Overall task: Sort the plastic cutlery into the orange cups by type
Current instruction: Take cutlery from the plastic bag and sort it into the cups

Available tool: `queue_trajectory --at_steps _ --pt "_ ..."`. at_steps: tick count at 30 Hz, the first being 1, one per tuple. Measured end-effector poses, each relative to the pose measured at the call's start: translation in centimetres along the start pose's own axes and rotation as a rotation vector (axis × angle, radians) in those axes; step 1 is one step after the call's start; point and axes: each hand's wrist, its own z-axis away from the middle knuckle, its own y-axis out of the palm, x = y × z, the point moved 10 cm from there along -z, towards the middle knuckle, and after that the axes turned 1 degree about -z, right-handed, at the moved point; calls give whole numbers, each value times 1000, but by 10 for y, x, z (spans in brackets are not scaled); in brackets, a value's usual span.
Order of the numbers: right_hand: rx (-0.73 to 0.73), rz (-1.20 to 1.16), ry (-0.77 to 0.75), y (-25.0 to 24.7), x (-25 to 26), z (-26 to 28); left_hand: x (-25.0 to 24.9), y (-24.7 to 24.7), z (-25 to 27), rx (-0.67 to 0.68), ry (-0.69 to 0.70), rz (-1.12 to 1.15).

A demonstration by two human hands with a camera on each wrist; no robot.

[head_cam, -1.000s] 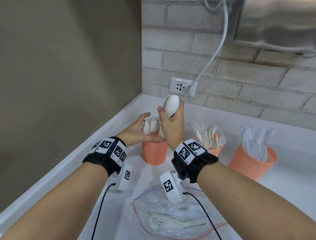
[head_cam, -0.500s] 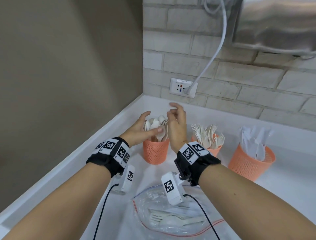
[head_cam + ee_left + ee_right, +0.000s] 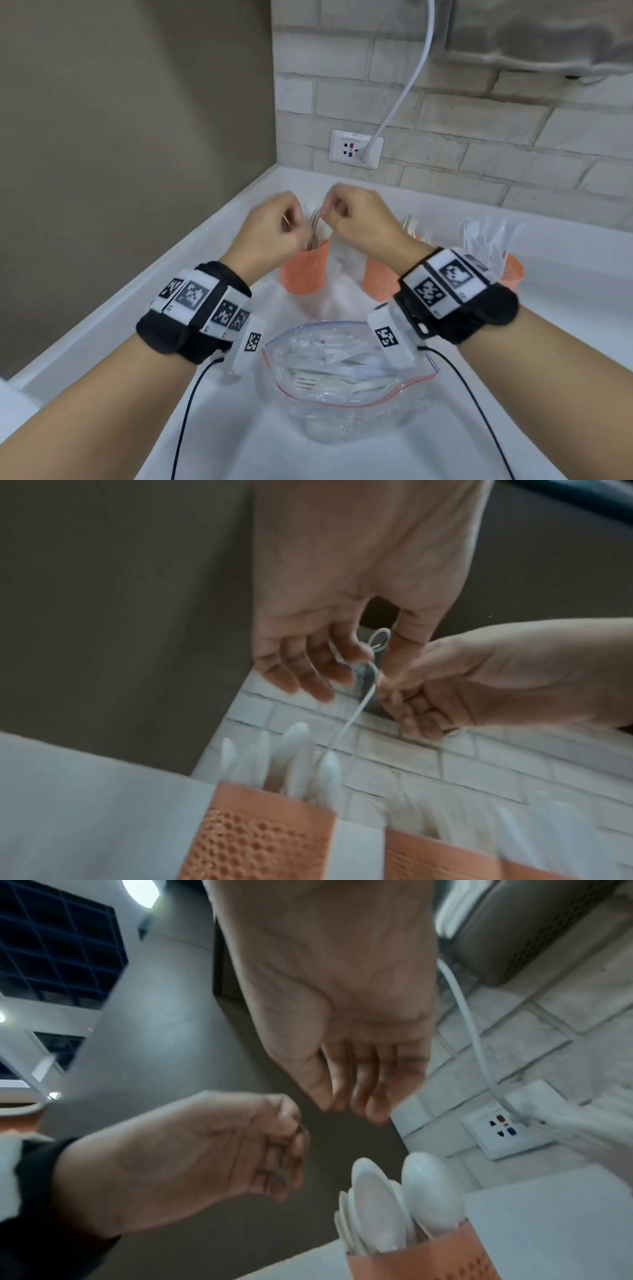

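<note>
Three orange mesh cups stand in a row by the brick wall. The left cup (image 3: 303,274) holds white spoons (image 3: 424,1191), the middle cup (image 3: 380,281) holds forks (image 3: 412,226), and the right cup (image 3: 512,270) holds knives (image 3: 486,233). Both hands hover close together just above the spoon cup (image 3: 260,840). My left hand (image 3: 291,219) has loosely curled fingers and grips nothing that I can make out. My right hand (image 3: 337,210) is likewise loosely bent and empty; the right wrist view shows its fingers (image 3: 346,1096) bare. All three views are motion-blurred.
A clear zip bag (image 3: 342,370) with several more white utensils lies open on the white counter in front of me. A wall socket (image 3: 356,149) with a white cable (image 3: 411,82) is behind the cups. A grey wall closes the left side.
One second ago my right hand held a spoon above the left cup; it dropped it in. Both hands have since lifted and drawn together, fingers curling, and the head has tilted down.
</note>
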Motion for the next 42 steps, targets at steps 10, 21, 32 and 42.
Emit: queue_trajectory --at_steps 10,21,32,42 --pt "952 361 47 103 -47 167 57 88 124 891 -257 -535" --pt "763 433 -9 112 -49 172 29 71 106 540 -267 -15" --pt "681 389 1 101 -56 162 28 51 108 467 -258 -33" --pt "575 -160 167 56 -75 152 44 69 109 608 -249 -391"
